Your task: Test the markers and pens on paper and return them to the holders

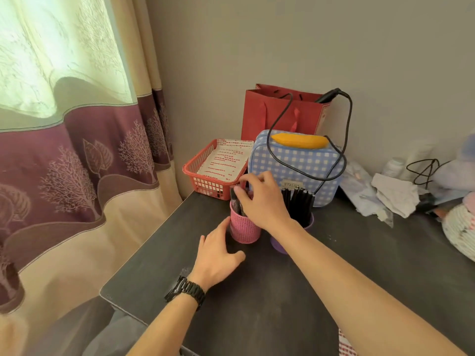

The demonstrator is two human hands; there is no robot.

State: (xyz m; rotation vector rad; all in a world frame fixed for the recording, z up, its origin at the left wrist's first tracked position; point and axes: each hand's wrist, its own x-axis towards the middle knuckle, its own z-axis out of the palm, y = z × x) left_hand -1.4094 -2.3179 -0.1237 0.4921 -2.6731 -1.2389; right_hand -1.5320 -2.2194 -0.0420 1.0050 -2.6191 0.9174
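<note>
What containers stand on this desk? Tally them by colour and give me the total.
Pink: 1 (pink holder)
Purple: 1 (purple holder)
Red: 2 (red basket, red gift bag)
Blue checked: 1 (checked case)
Total: 5

Dark table (282, 304) bears pink holder (244, 230), purple holder (278, 246), red basket (205, 185)
</note>
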